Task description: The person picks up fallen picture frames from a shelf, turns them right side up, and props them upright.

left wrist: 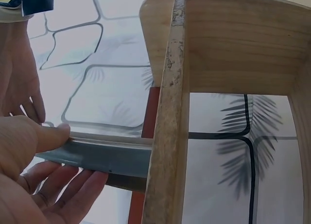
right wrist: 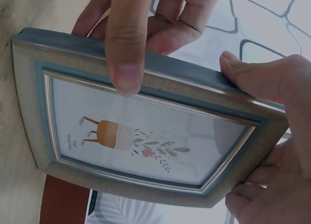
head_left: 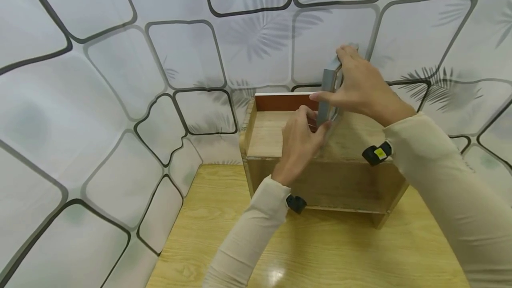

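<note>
A small picture frame (head_left: pixel 329 84) with a grey-blue edge stands upright on top of a wooden shelf unit (head_left: pixel 267 140). My right hand (head_left: pixel 337 79) grips its upper part, thumb on the near edge and fingers over the top. My left hand (head_left: pixel 316 126) pinches its lower part. In the right wrist view the frame (right wrist: pixel 146 136) shows a potted-plant print; the left thumb (right wrist: pixel 126 54) presses on its front and my right hand (right wrist: pixel 272 88) holds its corner. The left wrist view shows the frame's edge (left wrist: pixel 107 156) between thumb (left wrist: pixel 48 136) and fingers, beside the shelf's side board (left wrist: pixel 170 136).
The shelf unit stands at the back of a light wooden table (head_left: pixel 320 252), against a wall covered in patterned sheet (head_left: pixel 120 79). A red-brown back panel (head_left: pixel 280 100) rises behind the shelf top. Below the top board is an open compartment (head_left: pixel 340 186).
</note>
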A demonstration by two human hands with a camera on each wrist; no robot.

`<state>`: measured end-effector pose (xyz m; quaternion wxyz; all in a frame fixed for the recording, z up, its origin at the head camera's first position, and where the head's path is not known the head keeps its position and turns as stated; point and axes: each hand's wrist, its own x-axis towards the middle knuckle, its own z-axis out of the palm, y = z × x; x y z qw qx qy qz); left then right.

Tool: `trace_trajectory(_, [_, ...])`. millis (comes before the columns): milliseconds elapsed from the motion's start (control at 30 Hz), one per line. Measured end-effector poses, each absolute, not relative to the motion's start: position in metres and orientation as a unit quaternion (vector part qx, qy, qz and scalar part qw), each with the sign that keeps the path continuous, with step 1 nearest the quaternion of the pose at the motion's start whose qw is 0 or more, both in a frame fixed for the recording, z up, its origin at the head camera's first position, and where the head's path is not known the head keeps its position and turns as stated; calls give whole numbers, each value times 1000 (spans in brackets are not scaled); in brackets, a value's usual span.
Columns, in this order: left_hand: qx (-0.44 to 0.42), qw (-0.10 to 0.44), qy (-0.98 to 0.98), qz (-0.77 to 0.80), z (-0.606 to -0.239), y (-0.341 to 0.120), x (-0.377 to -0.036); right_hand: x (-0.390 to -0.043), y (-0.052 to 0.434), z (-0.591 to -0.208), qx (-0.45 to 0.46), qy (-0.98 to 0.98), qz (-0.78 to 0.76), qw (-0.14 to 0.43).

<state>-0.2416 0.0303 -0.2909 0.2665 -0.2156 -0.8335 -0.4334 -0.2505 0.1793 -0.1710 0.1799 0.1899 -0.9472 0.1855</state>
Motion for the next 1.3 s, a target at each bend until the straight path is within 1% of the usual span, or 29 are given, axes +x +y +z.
trace_trajectory(167, [-230,246,-818,-466,-294,25,-242,-250,185,-170,203,-948,182,164])
trace_trajectory(367, [-230,247,-819,-463,-298,15,-242,-252,190,-170,230,-943,183,155])
trace_trajectory(633, [-247,187,-840,-445,-304,13,-241,-257,195,-168,251,-934,214,134])
trace_trajectory(767, [-250,181,-847,-433,-305,14,-241,-259,199,-168,255,-928,244,122])
trace_trajectory(933, [-242,195,-851,-423,-306,16,-242,-261,200,-169,266,-918,268,118])
trace_trajectory(1300, [-241,280,-871,-324,-305,8,-245,-264,192,-171,263,-912,293,114])
